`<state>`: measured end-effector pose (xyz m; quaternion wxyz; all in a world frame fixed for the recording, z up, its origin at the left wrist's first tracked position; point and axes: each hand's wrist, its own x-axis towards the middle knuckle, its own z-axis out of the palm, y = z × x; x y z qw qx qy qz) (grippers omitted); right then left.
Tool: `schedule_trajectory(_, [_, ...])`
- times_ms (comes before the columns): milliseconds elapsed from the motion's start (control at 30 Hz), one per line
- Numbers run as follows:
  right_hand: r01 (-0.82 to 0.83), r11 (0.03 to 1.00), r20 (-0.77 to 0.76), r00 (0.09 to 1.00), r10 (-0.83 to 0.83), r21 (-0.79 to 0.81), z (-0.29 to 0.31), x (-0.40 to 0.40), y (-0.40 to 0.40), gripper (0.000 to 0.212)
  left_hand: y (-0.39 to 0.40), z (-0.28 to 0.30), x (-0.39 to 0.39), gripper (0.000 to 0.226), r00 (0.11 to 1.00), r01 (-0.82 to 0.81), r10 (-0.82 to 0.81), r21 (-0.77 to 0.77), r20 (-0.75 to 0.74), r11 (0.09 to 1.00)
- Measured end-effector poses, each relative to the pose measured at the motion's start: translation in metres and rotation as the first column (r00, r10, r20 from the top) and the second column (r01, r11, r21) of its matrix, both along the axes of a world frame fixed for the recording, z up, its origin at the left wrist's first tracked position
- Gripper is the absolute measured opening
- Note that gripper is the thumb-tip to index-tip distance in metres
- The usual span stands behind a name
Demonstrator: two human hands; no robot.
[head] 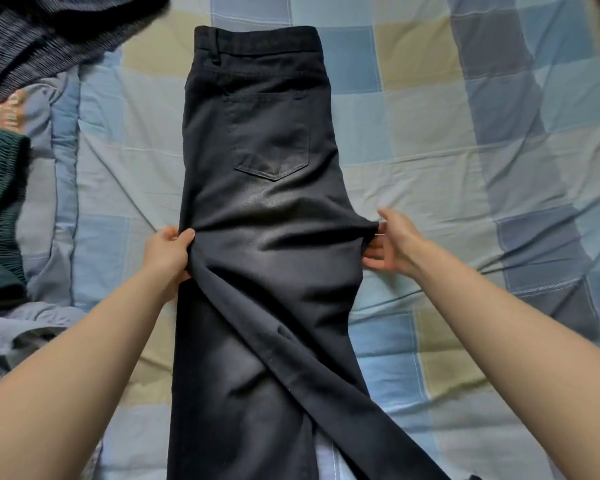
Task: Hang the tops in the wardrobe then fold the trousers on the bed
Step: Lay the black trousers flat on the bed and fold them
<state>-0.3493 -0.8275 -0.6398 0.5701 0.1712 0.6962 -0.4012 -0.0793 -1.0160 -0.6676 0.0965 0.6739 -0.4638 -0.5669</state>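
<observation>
Black trousers (257,202) lie lengthwise on the bed, folded in half along their length, waistband at the far end and a back pocket facing up. The legs run toward me and split apart near the bottom edge. My left hand (168,252) grips the left edge of the trousers at thigh height, thumb on top of the cloth. My right hand (392,242) is at the crotch point on the right edge, where its fingers pinch the tip of the fabric.
The bed wears a checked sheet (465,168) in blue, beige and grey. A striped dark garment (39,39) lies at the far left corner, a dark green ribbed garment (0,202) at the left edge, and grey cloth (25,327) below it.
</observation>
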Motion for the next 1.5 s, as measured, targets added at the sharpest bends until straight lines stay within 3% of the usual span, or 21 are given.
schedule_trajectory(67, [-0.228,0.974,-0.055,0.972,0.228,0.017,0.007,-0.004,-0.011,0.048,-0.004,-0.002,0.003,0.027,0.998,0.055,-0.053,-0.029,0.043,0.998])
schedule_trajectory(133, [-0.352,0.936,-0.193,0.919,0.344,-0.007,0.005,-0.006,-0.013,0.038,-0.006,-0.002,0.006,0.03,0.991,0.105,-0.099,-0.077,0.086,0.991])
schedule_trajectory(200, [-0.318,0.941,-0.308,0.912,0.269,-0.119,-0.005,-0.013,-0.004,0.027,-0.007,-0.002,0.008,0.032,0.98,0.169,-0.154,-0.121,0.122,0.978])
schedule_trajectory(267, [-0.306,0.949,-0.394,0.884,0.254,-0.074,-0.013,-0.011,0.006,0.026,-0.009,-0.001,0.01,0.03,0.973,0.215,-0.202,-0.114,0.112,0.97])
schedule_trajectory(333, [-0.211,0.977,-0.471,0.862,0.189,0.006,-0.018,0.002,0.01,0.032,-0.008,0.0,0.013,0.029,0.978,0.197,-0.19,-0.075,0.089,0.977])
schedule_trajectory(367, [-0.095,0.995,-0.468,0.88,0.077,-0.016,-0.02,0.008,0.01,0.033,-0.005,0.002,0.015,0.029,0.985,0.163,-0.159,-0.049,0.069,0.985])
schedule_trajectory(433, [0.193,0.973,-0.339,0.913,-0.226,-0.129,-0.019,0.024,0.01,0.026,0.005,0.007,0.02,0.03,0.998,0.052,-0.051,0.051,-0.022,0.997])
schedule_trajectory(500, [0.266,0.958,-0.295,0.911,-0.287,-0.111,-0.008,0.041,0.022,0.034,0.024,0.017,0.028,0.035,0.987,-0.048,0.075,0.189,-0.139,0.981])
schedule_trajectory(600, [0.013,0.999,-0.307,0.952,0.002,0.045,0.01,0.072,0.048,0.049,0.066,0.034,0.04,0.029,0.978,-0.016,0.084,0.33,-0.193,0.944])
schedule_trajectory(700, [-0.39,0.918,-0.123,0.91,0.396,0.075,0.022,0.108,0.073,0.066,0.115,0.045,0.05,0.022,0.985,0.079,0.002,0.459,-0.173,0.885])
schedule_trajectory(733, [-0.527,0.846,-0.096,0.841,0.533,0.081,0.022,0.116,0.081,0.065,0.127,0.045,0.052,0.02,0.986,0.103,-0.024,0.488,-0.166,0.866])
schedule_trajectory(800, [-0.775,0.619,-0.135,0.605,0.785,0.125,0.02,0.13,0.103,0.059,0.15,0.047,0.057,0.015,0.983,0.149,-0.069,0.526,-0.169,0.838])
schedule_trajectory(833, [-0.841,0.514,-0.139,0.496,0.857,0.171,0.018,0.133,0.114,0.054,0.158,0.048,0.059,0.013,0.979,0.183,-0.101,0.541,-0.178,0.821])
schedule_trajectory(867, [-0.866,0.459,-0.099,0.448,0.888,0.197,0.017,0.136,0.126,0.051,0.167,0.051,0.061,0.016,0.972,0.222,-0.134,0.558,-0.194,0.8])
schedule_trajectory(967, [-0.815,0.57,0.182,0.579,0.795,0.102,0.028,0.145,0.145,0.049,0.189,0.059,0.069,0.024,0.942,0.323,-0.179,0.632,-0.283,0.705])
schedule_trajectory(1033, [-0.788,0.616,0.338,0.581,0.741,0.004,0.039,0.152,0.151,0.047,0.206,0.066,0.073,0.028,0.919,0.379,-0.176,0.66,-0.354,0.649])
schedule_trajectory(1133, [-0.707,0.696,0.436,0.591,0.679,-0.127,0.056,0.164,0.158,0.041,0.231,0.076,0.078,0.035,0.89,0.413,-0.102,0.691,-0.445,0.593])
schedule_trajectory(1267, [-0.508,0.854,0.563,0.676,0.477,-0.114,0.066,0.172,0.17,0.06,0.248,0.089,0.095,0.034,0.895,0.394,-0.031,0.754,-0.445,0.526])
schedule_trajectory(1367, [-0.579,0.814,0.393,0.739,0.547,-0.043,0.063,0.18,0.178,0.04,0.243,0.093,0.117,0.037,0.912,0.371,-0.042,0.779,-0.407,0.505])
schedule_trajectory(1500, [-0.689,0.725,0.138,0.717,0.684,-0.016,0.053,0.2,0.178,0.017,0.23,0.092,0.152,0.04,0.906,0.41,-0.128,0.767,-0.403,0.494])
